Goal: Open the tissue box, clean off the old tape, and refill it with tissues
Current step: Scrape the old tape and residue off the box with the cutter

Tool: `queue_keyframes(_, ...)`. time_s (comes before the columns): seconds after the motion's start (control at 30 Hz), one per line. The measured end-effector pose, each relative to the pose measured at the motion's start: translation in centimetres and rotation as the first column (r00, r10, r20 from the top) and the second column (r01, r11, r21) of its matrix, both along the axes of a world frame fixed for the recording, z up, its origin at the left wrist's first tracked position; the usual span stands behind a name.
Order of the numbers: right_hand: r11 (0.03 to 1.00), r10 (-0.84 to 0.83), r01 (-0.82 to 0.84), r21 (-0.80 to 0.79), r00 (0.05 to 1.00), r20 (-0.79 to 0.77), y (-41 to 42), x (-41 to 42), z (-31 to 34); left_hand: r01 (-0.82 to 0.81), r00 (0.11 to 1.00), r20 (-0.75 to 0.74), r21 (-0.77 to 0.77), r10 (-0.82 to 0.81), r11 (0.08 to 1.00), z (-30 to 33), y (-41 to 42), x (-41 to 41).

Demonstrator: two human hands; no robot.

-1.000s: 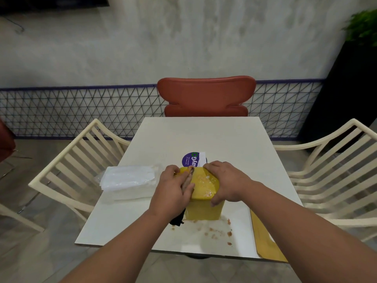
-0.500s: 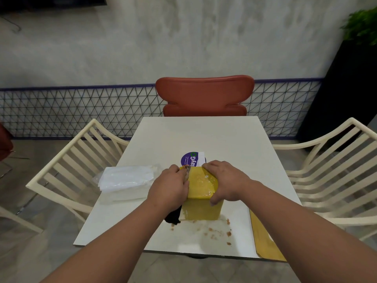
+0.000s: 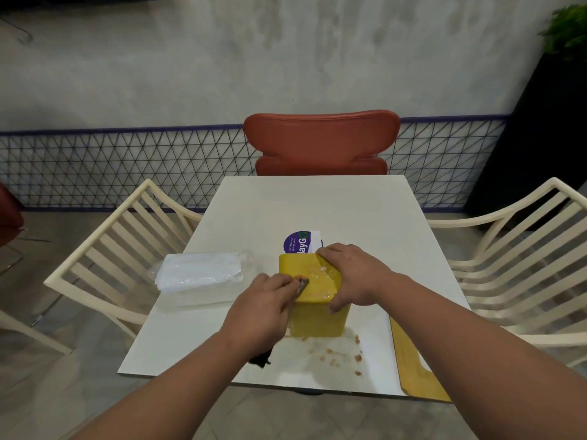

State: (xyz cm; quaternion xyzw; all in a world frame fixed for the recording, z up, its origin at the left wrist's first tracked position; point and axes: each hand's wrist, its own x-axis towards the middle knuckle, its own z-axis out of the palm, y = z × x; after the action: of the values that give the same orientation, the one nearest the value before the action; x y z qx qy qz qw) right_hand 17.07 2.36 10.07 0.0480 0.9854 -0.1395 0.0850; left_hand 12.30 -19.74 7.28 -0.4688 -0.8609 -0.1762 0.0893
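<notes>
Left hand (image 3: 260, 308) grip closed on scraper (image 3: 301, 284) against yellow tissue box (image 3: 313, 282); right hand (image 3: 352, 276) grip clamps box top; tape crumbs (image 3: 333, 354) on counter (image 3: 305, 211) below.

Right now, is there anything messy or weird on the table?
Yes. Little brown crumbs are scattered on the white table, just in front of the yellow box. They look like old tape scraped off by the left hand. A flat yellow panel also sticks out past the table's near right edge.

Dim, even indoor light; soft shadows; wide-angle bending at edges; slight softness throughout.
</notes>
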Motion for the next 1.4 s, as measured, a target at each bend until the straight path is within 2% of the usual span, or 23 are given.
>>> queue_keyframes(0.2,1.0,0.015,-0.015,-0.014,1.0,-0.004,-0.1,-0.1,-0.1,0.117,0.989,-0.096,0.028,-0.114,0.993,-0.3,0.5,1.2)
queue_keyframes(0.33,0.999,0.012,-0.013,-0.038,1.0,-0.02,0.0,0.1,-0.1,0.177,0.978,-0.111,-0.006,-0.177,0.984,0.3,2.5,1.6)
queue_keyframes(0.43,1.0,0.019,-0.019,-0.021,1.0,-0.013,0.0,0.2,-0.1,0.208,0.968,-0.133,-0.055,-0.213,0.977,0.8,0.5,0.2)
queue_keyframes(0.6,1.0,0.017,-0.017,-0.018,1.0,-0.014,-0.2,0.2,-0.2,0.194,0.974,-0.115,-0.04,-0.198,0.98,0.9,-0.5,-0.5)
queue_keyframes(0.8,0.999,0.016,-0.016,-0.032,1.0,-0.017,-0.1,0.4,-0.1,0.268,0.953,-0.133,-0.046,-0.272,0.962,1.0,1.8,0.7)
queue_keyframes(0.93,1.0,0.009,-0.009,-0.014,1.0,-0.009,-0.1,0.3,-0.1,0.243,0.965,-0.092,-0.047,-0.247,0.969,1.3,-0.9,-0.8)
queue_keyframes(1.13,1.0,0.016,-0.017,-0.019,1.0,-0.02,-0.2,0.4,-0.1,0.294,0.955,-0.021,-0.035,-0.295,0.955,0.6,1.3,1.3)
queue_keyframes(1.2,1.0,0.014,-0.014,-0.024,1.0,-0.021,-0.2,0.4,-0.1,0.262,0.961,0.09,-0.009,-0.26,0.965,1.1,1.1,1.1)
queue_keyframes(1.27,1.0,0.009,-0.01,-0.026,1.0,-0.016,-0.3,0.3,-0.1,0.145,0.97,0.187,0.066,-0.155,0.987,1.8,0.7,0.4)
queue_keyframes(1.33,1.0,0.004,-0.005,-0.02,1.0,-0.017,-0.3,0.4,0.0,-0.008,0.978,0.207,0.1,-0.013,0.995,2.3,0.6,-0.6)
queue_keyframes(1.4,1.0,-0.001,0.0,-0.021,1.0,-0.02,-0.3,0.5,0.0,-0.064,0.986,0.159,0.049,0.055,0.997,2.0,0.7,-1.4)
